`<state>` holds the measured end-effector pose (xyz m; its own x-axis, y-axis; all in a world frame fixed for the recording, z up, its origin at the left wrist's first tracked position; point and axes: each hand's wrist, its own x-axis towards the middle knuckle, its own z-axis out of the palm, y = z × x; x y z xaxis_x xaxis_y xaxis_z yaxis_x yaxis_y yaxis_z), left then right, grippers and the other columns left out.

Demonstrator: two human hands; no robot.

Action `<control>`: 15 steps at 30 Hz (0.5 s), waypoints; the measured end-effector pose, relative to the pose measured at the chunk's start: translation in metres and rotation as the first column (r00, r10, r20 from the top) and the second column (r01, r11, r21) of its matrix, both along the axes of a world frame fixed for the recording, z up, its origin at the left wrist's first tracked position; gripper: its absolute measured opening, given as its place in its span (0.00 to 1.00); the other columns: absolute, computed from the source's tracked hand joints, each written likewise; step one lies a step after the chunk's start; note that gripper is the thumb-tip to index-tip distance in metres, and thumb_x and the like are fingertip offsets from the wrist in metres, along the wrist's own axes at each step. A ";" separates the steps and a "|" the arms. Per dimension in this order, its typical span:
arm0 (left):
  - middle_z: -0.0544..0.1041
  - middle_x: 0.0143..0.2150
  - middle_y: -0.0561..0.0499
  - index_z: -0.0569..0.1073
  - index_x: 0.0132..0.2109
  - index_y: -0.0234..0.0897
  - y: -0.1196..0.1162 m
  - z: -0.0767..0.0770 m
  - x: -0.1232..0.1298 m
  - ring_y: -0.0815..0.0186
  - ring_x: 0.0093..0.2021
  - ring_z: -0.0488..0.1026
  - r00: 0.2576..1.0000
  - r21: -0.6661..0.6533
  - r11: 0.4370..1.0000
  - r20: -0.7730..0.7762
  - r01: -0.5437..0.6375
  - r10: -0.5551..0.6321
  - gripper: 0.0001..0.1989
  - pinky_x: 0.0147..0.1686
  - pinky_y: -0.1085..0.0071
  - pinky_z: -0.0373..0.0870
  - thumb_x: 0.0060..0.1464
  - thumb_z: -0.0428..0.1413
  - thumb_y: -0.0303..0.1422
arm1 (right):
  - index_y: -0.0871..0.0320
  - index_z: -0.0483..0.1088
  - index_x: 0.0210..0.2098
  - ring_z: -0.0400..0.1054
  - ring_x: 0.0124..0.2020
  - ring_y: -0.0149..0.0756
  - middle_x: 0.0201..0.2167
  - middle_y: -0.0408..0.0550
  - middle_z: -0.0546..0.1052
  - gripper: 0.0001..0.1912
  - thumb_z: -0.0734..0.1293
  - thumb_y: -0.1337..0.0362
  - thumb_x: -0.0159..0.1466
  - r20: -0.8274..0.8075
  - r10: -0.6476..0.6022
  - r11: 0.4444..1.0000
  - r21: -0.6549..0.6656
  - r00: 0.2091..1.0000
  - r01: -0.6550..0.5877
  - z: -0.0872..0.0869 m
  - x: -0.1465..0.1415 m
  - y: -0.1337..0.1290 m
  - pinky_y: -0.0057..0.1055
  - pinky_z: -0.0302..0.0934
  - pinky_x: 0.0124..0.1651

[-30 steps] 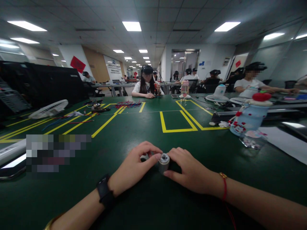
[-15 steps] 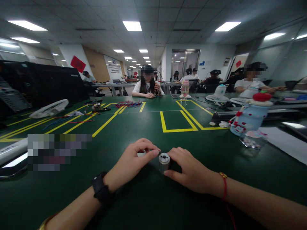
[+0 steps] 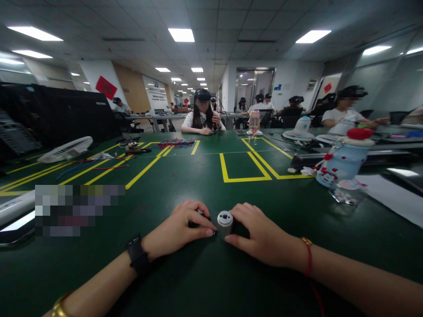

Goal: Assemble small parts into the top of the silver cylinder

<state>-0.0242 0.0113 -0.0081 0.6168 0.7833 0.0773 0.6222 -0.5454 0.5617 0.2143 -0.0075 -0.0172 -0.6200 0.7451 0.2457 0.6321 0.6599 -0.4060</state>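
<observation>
A short silver metal cylinder (image 3: 225,225), with a dark centre and small holes in its top face, stands upright on the green table (image 3: 185,286). My right hand (image 3: 256,231) grips it from the right, thumb at the near side and fingers behind. Just left of the cylinder, my left hand (image 3: 185,224) is closed in a pinch low over the table. A small bright bit shows at the thumb tip, too small to name. Another pale piece shows partly under the curled fingers of that hand.
Yellow tape (image 3: 246,179) marks boxes on the table. A blue bottle with a red top (image 3: 342,160) and a clear packet (image 3: 346,196) stand at right, near white paper (image 3: 390,198). Wires (image 3: 176,143) and a white fan (image 3: 66,149) lie left. A person (image 3: 202,116) sits opposite.
My left hand has lowered from beside the cylinder's top edge to its lower left side, close to the table. My right hand stays on the cylinder.
</observation>
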 end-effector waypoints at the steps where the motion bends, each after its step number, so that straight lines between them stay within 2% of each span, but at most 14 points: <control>1: 0.72 0.45 0.52 0.79 0.41 0.52 0.000 0.000 0.000 0.61 0.47 0.66 1.000 0.006 1.000 -0.006 0.002 -0.002 0.08 0.50 0.63 0.60 0.54 0.57 0.41 | 0.57 0.66 0.41 0.60 0.39 0.39 0.39 0.47 0.70 0.12 0.67 0.57 0.61 0.001 -0.003 1.000 0.001 1.000 0.003 0.000 0.000 0.000 0.36 0.54 0.42; 6: 0.74 0.45 0.51 0.78 0.43 0.48 0.002 0.001 0.000 0.61 0.47 0.68 0.998 -0.032 0.999 0.059 -0.005 0.006 0.10 0.49 0.65 0.61 0.56 0.55 0.38 | 0.56 0.66 0.41 0.61 0.39 0.40 0.39 0.48 0.70 0.12 0.67 0.58 0.61 -0.003 -0.004 1.000 -0.005 1.000 0.004 0.000 0.000 0.000 0.37 0.55 0.43; 12: 0.77 0.40 0.50 0.74 0.40 0.39 0.002 0.002 0.000 0.62 0.40 0.72 0.949 -0.213 0.961 0.220 -0.178 0.225 0.14 0.42 0.67 0.66 0.60 0.47 0.41 | 0.56 0.66 0.43 0.61 0.39 0.40 0.40 0.48 0.71 0.13 0.67 0.57 0.61 -0.005 -0.004 1.000 -0.022 1.000 0.004 0.002 0.000 -0.001 0.37 0.55 0.43; 15: 0.77 0.38 0.51 0.73 0.38 0.37 0.003 0.000 0.000 0.62 0.39 0.72 0.937 -0.237 0.949 0.231 -0.207 0.263 0.15 0.41 0.67 0.67 0.59 0.48 0.42 | 0.56 0.66 0.43 0.61 0.40 0.40 0.40 0.47 0.70 0.13 0.67 0.57 0.61 -0.005 0.000 1.000 -0.026 1.000 0.000 0.002 0.000 -0.001 0.38 0.55 0.44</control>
<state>-0.0240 0.0139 -0.0076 0.3937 0.9188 0.0296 0.5377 -0.2563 0.8032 0.2143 -0.0085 -0.0156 -0.6192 0.7510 0.2293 0.6298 0.6494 -0.4262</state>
